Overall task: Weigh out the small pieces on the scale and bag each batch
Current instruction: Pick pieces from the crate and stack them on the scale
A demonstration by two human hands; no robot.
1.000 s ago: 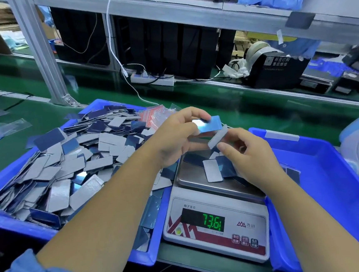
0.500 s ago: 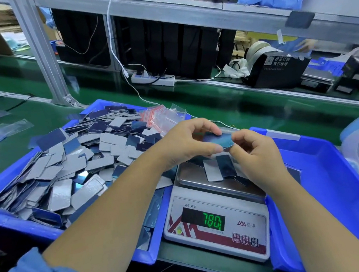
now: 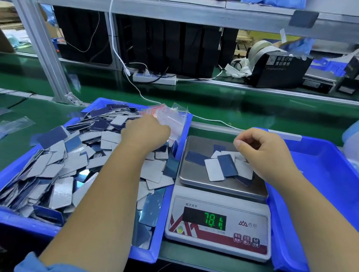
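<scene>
A glossy green work surface (image 3: 226,108) ran beneath a grey aluminium frame shelf (image 3: 185,9), with a white power strip (image 3: 155,78) and a black label dispenser (image 3: 281,68) printed with white Chinese characters behind it. A white digital scale (image 3: 219,225) (its green display read 78.1, beside a small mountain logo) carried a few small blue and grey rectangular pieces (image 3: 222,164) on its steel pan. The left hand (image 3: 145,133) reached over the heaped blue plastic bin (image 3: 154,253) to the clear red-striped zip bags (image 3: 169,118); whether it gripped one could not be told. The right hand (image 3: 262,148) hovered loosely curled over the pan, holding nothing, next to a second blue tray (image 3: 329,177).
</scene>
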